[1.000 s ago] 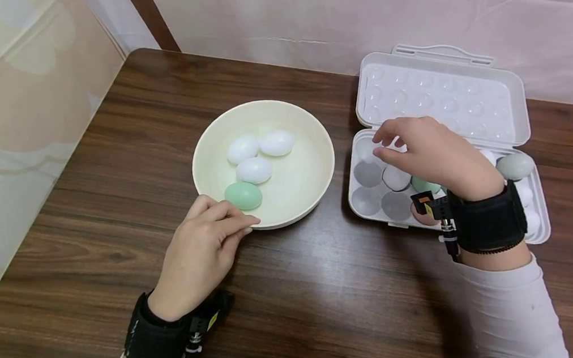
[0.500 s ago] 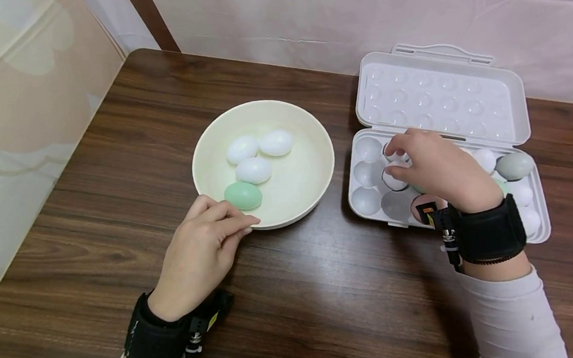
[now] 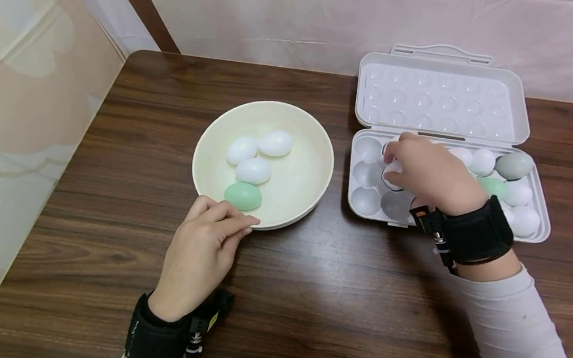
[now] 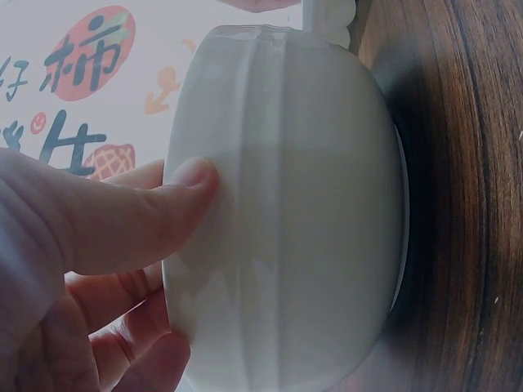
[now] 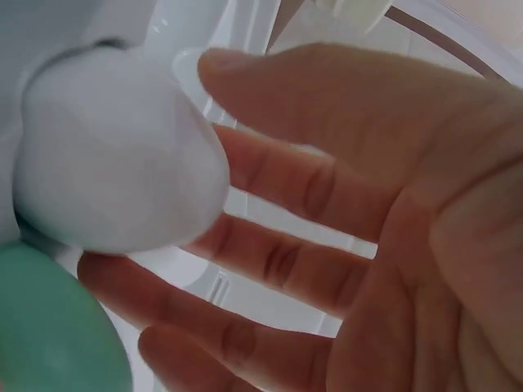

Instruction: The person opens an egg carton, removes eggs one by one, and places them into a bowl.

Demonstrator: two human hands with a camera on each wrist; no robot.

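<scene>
At three o'clock on the dark wooden surface [image 3: 327,289], the right hand [image 3: 431,175] curls its fingers around a white plastic egg [image 3: 393,168] in the left part of the open white plastic egg box [image 3: 440,94]. At nine o'clock, the left hand [image 3: 203,251] rests relaxed, fingertips touching the near rim of the round cream bowl [image 3: 309,143] holding three white eggs and a pale green egg [image 3: 243,196].

The right hand [image 5: 384,220] fills the frame from about twelve o'clock round to five, palm up toward the lens, its fingers [image 5: 286,184] reaching out to nine o'clock. A white egg [image 5: 114,155] sits at ten o'clock with the fingertips touching its right side, while a green egg [image 5: 49,327] lies just below it at seven o'clock, touching it. Behind the fingers shows the pale plastic egg tray [image 5: 245,33], its wall running up to twelve o'clock.
</scene>
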